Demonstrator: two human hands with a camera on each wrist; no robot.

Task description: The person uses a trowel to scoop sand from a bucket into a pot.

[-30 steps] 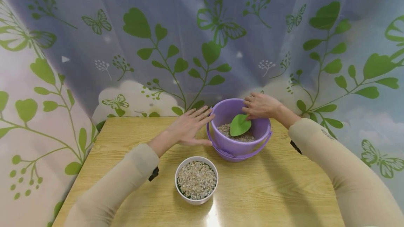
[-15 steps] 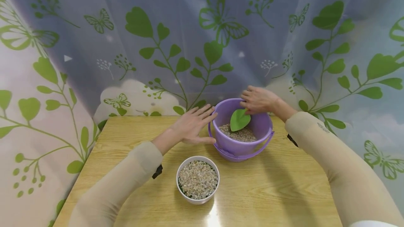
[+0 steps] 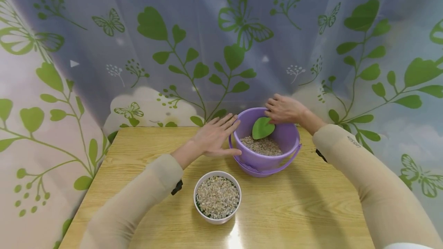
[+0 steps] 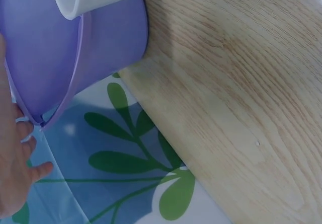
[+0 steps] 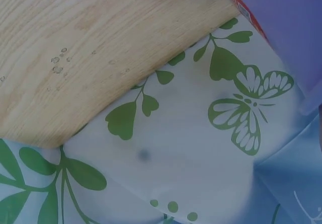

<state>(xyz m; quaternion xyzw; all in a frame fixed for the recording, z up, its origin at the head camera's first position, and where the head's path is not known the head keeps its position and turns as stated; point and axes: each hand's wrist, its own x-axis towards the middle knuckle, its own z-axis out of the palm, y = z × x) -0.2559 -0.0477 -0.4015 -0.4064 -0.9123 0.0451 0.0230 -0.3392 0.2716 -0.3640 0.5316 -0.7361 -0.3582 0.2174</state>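
Scoop point(image 3: 262, 128), gripped by right hand point(image 3: 285, 109) at one o'clock on bucket point(image 3: 261, 163), rides higher, baring more gravel point(image 3: 263, 147), likely mid-dig; left hand point(image 3: 215, 135) straight-fingered at nine.

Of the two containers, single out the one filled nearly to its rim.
The white bowl: its granules lie close to the rim, while those in the purple bucket lie well below its rim.
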